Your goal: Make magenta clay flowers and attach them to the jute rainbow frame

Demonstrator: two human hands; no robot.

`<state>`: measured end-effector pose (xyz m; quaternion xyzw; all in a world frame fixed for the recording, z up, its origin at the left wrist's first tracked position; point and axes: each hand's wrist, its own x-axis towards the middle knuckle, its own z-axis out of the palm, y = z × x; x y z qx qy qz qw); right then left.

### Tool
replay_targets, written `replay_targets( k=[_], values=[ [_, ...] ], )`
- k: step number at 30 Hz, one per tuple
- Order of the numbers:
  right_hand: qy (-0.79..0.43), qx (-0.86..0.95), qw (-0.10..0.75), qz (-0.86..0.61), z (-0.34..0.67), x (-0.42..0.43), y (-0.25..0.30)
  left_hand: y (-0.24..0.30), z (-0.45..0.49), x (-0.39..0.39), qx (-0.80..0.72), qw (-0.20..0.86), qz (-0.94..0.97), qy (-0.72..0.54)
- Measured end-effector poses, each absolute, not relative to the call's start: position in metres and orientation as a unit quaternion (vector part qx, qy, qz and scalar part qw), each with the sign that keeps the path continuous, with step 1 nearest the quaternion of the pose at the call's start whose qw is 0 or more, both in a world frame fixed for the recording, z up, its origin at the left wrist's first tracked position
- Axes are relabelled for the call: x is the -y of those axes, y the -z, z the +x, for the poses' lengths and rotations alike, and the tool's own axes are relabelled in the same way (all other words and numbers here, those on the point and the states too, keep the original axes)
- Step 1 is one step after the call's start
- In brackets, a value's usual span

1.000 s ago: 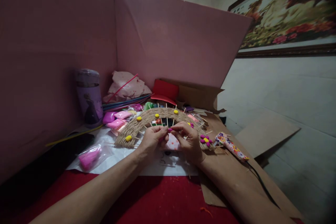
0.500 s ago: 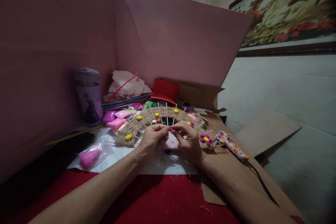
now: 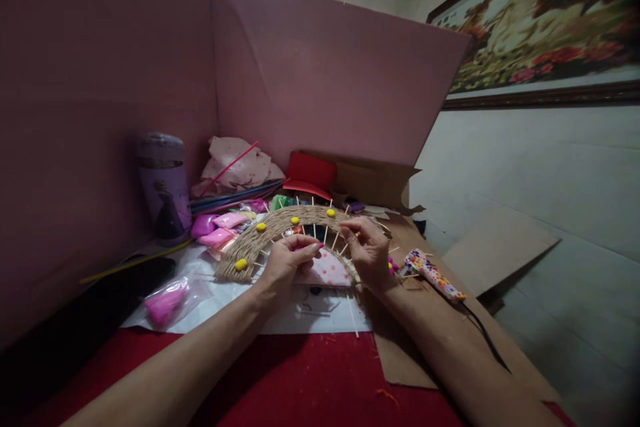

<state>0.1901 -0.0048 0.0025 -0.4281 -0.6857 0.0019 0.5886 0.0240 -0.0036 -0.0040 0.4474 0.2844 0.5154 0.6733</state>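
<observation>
A half-ring arch of wound jute twine (image 3: 273, 230) lies on white paper, with wooden sticks fanning out of it and yellow clay dots (image 3: 241, 264) stuck along its top. My left hand (image 3: 287, 261) is closed in a pinch on a small piece of pink clay (image 3: 314, 247) just under the arch. My right hand (image 3: 369, 248) rests on the arch's right side, its fingers bent together over the twine and sticks. A pink clay flower (image 3: 391, 265) peeks out beside my right wrist.
Packets of pink clay (image 3: 220, 228) and a pink bag (image 3: 167, 301) lie to the left. A purple tumbler (image 3: 164, 188) stands at the back left. A patterned glue gun (image 3: 434, 274) with a black cord lies on cardboard to the right. Pink boards wall the back.
My right hand left the pink piece and moved up and right onto the arch's right side. My left hand keeps the pinch. The view shifted slightly.
</observation>
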Motion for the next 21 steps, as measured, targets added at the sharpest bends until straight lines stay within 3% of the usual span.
replay_targets(
  k=[4, 10, 15, 21],
  values=[
    [0.016, 0.635, 0.571, -0.52, 0.214, -0.012, -0.012, -0.001, 0.024, 0.001, -0.312, 0.654, 0.47, -0.505],
    [0.095, 0.597, 0.443, -0.662, 0.249, -0.015, -0.008, -0.015, 0.039, -0.012, -0.314, 0.597, 0.545, -0.498],
    [0.135, 0.597, 0.372, -0.697, 0.258, -0.007, -0.004, -0.017, 0.065, -0.036, -0.343, 0.435, 0.66, -0.507],
    [0.146, 0.603, 0.301, -0.725, 0.254, -0.003, -0.005, -0.012, 0.084, -0.044, -0.4, 0.22, 0.784, -0.42]
  ],
)
